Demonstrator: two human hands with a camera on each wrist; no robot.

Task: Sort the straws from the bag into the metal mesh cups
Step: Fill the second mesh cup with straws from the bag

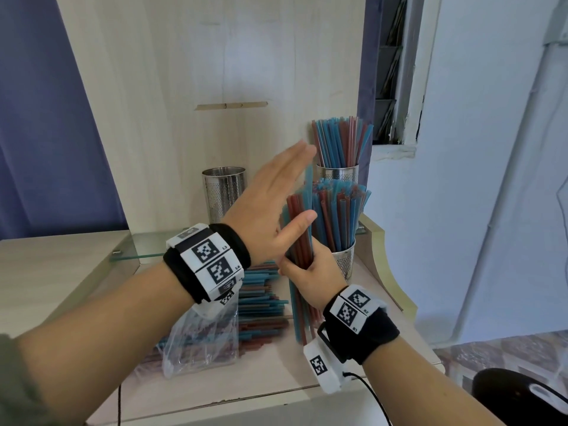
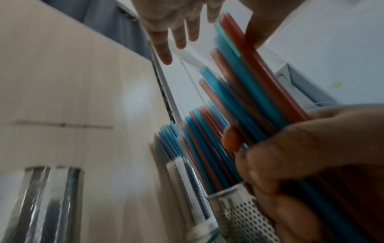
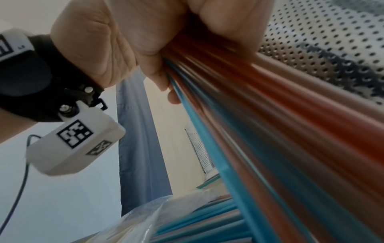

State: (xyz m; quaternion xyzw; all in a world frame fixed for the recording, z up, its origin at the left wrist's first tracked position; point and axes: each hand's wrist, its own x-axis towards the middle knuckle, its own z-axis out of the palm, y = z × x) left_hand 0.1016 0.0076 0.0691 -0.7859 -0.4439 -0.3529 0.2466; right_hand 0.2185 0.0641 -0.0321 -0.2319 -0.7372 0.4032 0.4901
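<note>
Head view: on the left of a pale wooden counter [image 1: 46,265], a perforated metal cup [image 1: 223,192] stands upright on a glass shelf [image 1: 144,249] against a wooden back panel [image 1: 190,87]; nothing shows above its rim. In front of it, lower down, a clear plastic bag [image 1: 199,342] lies on its side, with thin blue and dull red straws spilling from its mouth in a loose flat pile [image 1: 261,305].

Above the bag, the left hand [image 1: 270,204] is raised with fingers straight and together and the thumb spread; the palm faces the tops of a held bundle, the thumb lying against it. This hand grasps nothing.

Just to the right, the right hand [image 1: 310,272] is wrapped around the middle of that bundle of straws [image 1: 299,229], gripping it upright; the lower ends hang below the fist, above the counter. The bundle mixes blue and red straws, all long, narrow and matte, their tops uneven.

Right of the bundle, a second metal cup [image 1: 344,259] stands packed with blue and red straws fanning outward. Behind it, a third metal cup [image 1: 338,172] is filled the same way. Both wrists wear black bands carrying white blocks with black square codes.

The left wrist view shows the bundle tilted, blurred by motion.
</note>
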